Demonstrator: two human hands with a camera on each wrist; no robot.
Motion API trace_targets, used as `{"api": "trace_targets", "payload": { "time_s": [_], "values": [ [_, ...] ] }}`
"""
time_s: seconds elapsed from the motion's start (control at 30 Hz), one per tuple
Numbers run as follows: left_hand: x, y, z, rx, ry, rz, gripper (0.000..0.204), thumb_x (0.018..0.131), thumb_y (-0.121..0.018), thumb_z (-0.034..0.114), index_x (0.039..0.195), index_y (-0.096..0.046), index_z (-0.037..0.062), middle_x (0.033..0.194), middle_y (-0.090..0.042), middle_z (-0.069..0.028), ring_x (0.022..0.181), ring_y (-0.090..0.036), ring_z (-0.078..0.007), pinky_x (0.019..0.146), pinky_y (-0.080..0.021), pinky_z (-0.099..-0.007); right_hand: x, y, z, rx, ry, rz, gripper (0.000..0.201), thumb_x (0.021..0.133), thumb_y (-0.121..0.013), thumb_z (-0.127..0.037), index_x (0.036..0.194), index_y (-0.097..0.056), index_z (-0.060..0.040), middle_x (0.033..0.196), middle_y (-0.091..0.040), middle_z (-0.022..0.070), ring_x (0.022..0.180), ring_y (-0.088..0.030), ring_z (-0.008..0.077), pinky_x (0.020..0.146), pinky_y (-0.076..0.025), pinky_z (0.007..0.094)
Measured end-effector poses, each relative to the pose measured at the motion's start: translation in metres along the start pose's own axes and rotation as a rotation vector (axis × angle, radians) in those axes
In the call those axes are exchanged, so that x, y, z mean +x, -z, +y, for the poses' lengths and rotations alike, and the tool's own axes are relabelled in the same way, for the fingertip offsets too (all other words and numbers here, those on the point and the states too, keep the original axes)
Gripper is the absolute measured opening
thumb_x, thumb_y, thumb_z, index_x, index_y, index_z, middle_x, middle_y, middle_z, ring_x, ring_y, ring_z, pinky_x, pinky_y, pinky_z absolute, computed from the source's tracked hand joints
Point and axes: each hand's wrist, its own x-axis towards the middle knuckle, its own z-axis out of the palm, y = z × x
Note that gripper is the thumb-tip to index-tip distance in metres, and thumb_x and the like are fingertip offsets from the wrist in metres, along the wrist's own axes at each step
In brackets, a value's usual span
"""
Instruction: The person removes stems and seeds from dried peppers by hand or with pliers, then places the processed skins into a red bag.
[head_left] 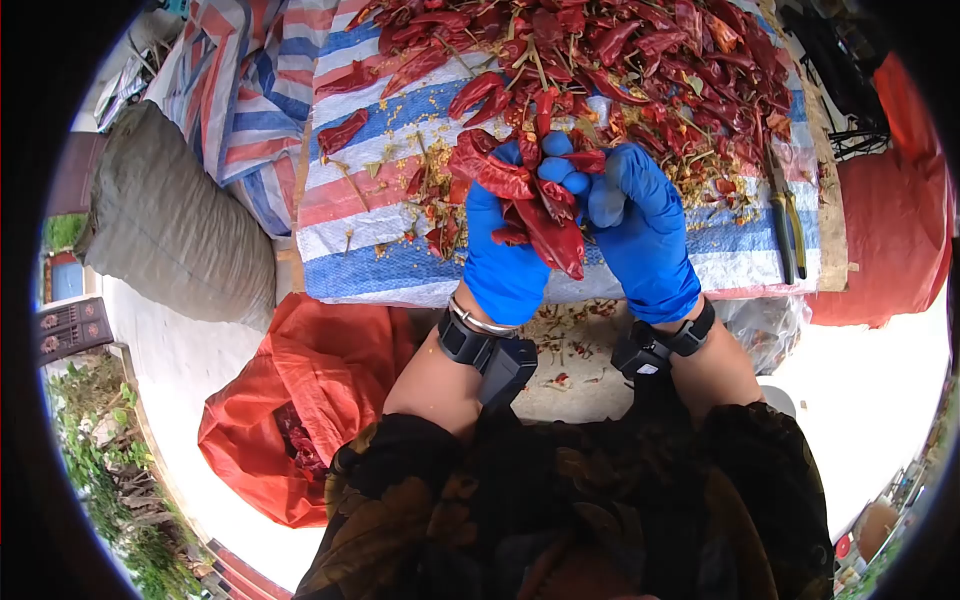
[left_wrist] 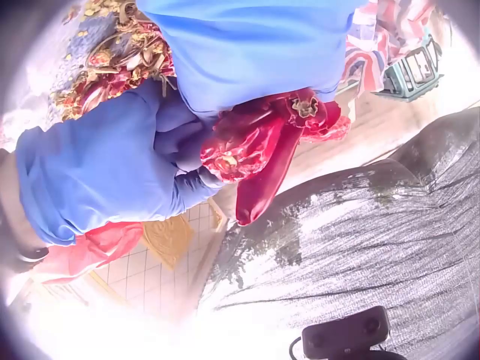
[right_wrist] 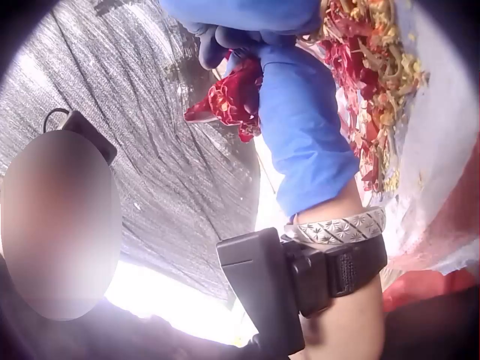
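Both hands wear blue gloves and meet over the near edge of the sheet-covered table. My left hand [head_left: 505,255] holds a small bunch of wrinkled dried red chili peppers [head_left: 555,238], their tips hanging toward me. Close against it, my right hand [head_left: 645,225] has its fingers curled in, pinching at the stem side of the bunch. In the left wrist view its fingertips meet the dried chili peppers [left_wrist: 251,154]. The right wrist view shows the peppers [right_wrist: 236,97] jutting past the left glove, with part of that hand hidden.
A big heap of dried chili peppers [head_left: 600,50] covers the far part of the striped sheet [head_left: 345,240], with seeds and stems scattered nearer. Scissors [head_left: 785,215] lie at the right edge. A grey sack [head_left: 180,210] and an open red bag [head_left: 290,400] stand left.
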Motion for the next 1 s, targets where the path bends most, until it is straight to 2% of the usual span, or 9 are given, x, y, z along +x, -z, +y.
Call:
{"api": "trace_targets", "payload": {
  "time_s": [0.03,0.27,0.37,0.47,0.57,0.7,0.8,0.87,1.0],
  "values": [
    [-0.001,-0.001,-0.001,-0.023,-0.024,0.015,0.040,0.088,-0.046,0.032,0.110,-0.048,-0.0009,0.102,-0.058,-0.0165,0.084,-0.059,-0.0292,0.078,-0.051,-0.0421,0.000,0.000,0.001,0.007,-0.026,0.021,0.026,0.088,-0.050,-0.025,0.070,-0.046,-0.0066,0.063,-0.048,0.0046,0.100,-0.057,0.0266,0.083,-0.042,0.0368],
    [-0.004,-0.005,-0.002,-0.023,-0.041,-0.039,0.038,0.090,-0.044,0.032,0.109,-0.049,0.0000,0.101,-0.058,-0.0168,0.085,-0.059,-0.0292,0.077,-0.051,-0.0440,-0.001,-0.009,0.000,0.275,-0.139,0.066,0.027,0.090,-0.048,-0.025,0.067,-0.046,-0.0107,0.061,-0.045,0.0018,0.104,-0.056,0.0270,0.087,-0.041,0.0392],
    [-0.002,-0.001,0.000,0.050,-0.054,0.020,0.038,0.088,-0.048,0.031,0.108,-0.050,-0.0018,0.097,-0.059,-0.0147,0.083,-0.059,-0.0260,0.078,-0.050,-0.0403,0.000,-0.003,0.004,0.297,-0.183,0.177,0.028,0.090,-0.047,-0.025,0.066,-0.047,-0.0115,0.061,-0.044,0.0005,0.089,-0.058,0.0236,0.079,-0.042,0.0354],
    [0.004,-0.002,0.006,-0.307,-0.043,-0.028,0.037,0.085,-0.053,0.028,0.107,-0.052,-0.0019,0.095,-0.059,-0.0129,0.081,-0.058,-0.0218,0.079,-0.048,-0.0369,0.005,-0.003,0.003,0.522,-0.112,-0.123,0.030,0.090,-0.048,-0.027,0.065,-0.046,-0.0105,0.064,-0.047,0.0022,0.070,-0.052,0.0185,0.069,-0.040,0.0319],
    [0.005,-0.004,0.013,-0.321,-0.071,0.050,0.033,0.083,-0.057,0.025,0.106,-0.054,0.0008,0.094,-0.059,-0.0112,0.081,-0.057,-0.0186,0.081,-0.046,-0.0359,-0.001,-0.028,-0.010,0.279,-0.063,-0.184,0.028,0.090,-0.048,-0.027,0.069,-0.048,-0.0083,0.065,-0.049,0.0034,0.058,-0.041,0.0143,0.063,-0.036,0.0272],
    [0.009,-0.001,0.024,-0.314,-0.017,0.001,0.032,0.083,-0.056,0.026,0.107,-0.054,0.0038,0.099,-0.059,-0.0099,0.087,-0.056,-0.0190,0.083,-0.045,-0.0389,-0.001,-0.023,-0.033,-0.169,0.101,0.030,0.016,0.088,-0.053,-0.018,0.087,-0.055,-0.0019,0.074,-0.056,0.0037,0.070,-0.053,0.0142,0.070,-0.046,0.0275],
    [0.011,0.000,0.030,-0.235,-0.078,-0.052,0.033,0.083,-0.056,0.027,0.109,-0.054,0.0065,0.105,-0.058,-0.0094,0.094,-0.055,-0.0218,0.087,-0.043,-0.0421,0.010,-0.013,-0.059,-0.726,0.253,0.003,0.017,0.084,-0.057,-0.015,0.091,-0.058,0.0002,0.075,-0.057,0.0052,0.070,-0.055,0.0159,0.066,-0.045,0.0285],
    [0.014,0.002,0.031,-0.159,-0.136,-0.089,0.035,0.083,-0.056,0.029,0.111,-0.053,0.0080,0.109,-0.057,-0.0094,0.099,-0.054,-0.0240,0.090,-0.041,-0.0440,0.022,0.010,-0.077,-1.484,0.587,-0.003,0.018,0.079,-0.063,-0.013,0.092,-0.062,-0.0007,0.075,-0.059,0.0078,0.068,-0.055,0.0190,0.062,-0.044,0.0299],
    [0.019,0.005,0.032,0.040,-0.145,-0.036,0.037,0.083,-0.054,0.031,0.112,-0.053,0.0092,0.114,-0.056,-0.0108,0.107,-0.051,-0.0293,0.096,-0.036,-0.0490,0.029,0.056,-0.095,-2.086,0.599,0.249,0.026,0.071,-0.068,-0.013,0.095,-0.064,-0.0030,0.078,-0.060,0.0119,0.074,-0.056,0.0257,0.065,-0.044,0.0349]
  ]
}}
